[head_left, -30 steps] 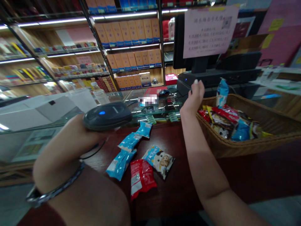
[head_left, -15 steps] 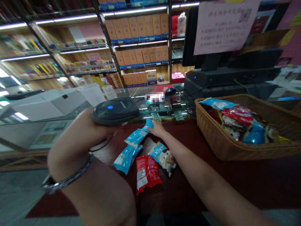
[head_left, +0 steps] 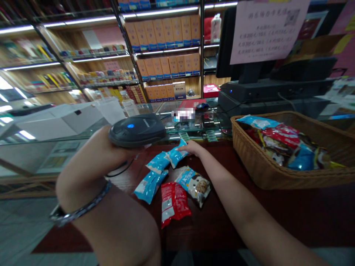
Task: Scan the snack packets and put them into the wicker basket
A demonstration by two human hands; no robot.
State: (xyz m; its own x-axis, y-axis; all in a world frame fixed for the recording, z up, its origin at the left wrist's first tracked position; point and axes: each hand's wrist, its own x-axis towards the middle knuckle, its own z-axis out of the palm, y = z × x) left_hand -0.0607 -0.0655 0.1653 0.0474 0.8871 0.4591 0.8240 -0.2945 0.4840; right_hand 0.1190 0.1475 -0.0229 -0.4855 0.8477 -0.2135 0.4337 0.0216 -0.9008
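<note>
My left hand (head_left: 104,153) is wrapped round a black barcode scanner (head_left: 137,130) with a blue light on top, held above the dark red counter (head_left: 249,207). A bracelet rings that wrist. My right hand (head_left: 194,147) reaches across the counter and pinches the far blue snack packet (head_left: 174,154). Two more blue packets (head_left: 155,164) lie to its left in a row. Nearer me lie a red packet (head_left: 173,202) and a packet with a cartoon face (head_left: 195,184).
A wicker basket (head_left: 266,177) full of snack packets stands at the right. Behind it sit a black monitor base (head_left: 271,90) and a paper notice (head_left: 267,29). A glass showcase (head_left: 83,136) and shelves of boxed goods (head_left: 166,55) fill the background.
My right hand dropped a blue packet into the basket, then swung left and down to the counter and took hold of the far blue packet. The scanner hand barely moved.
</note>
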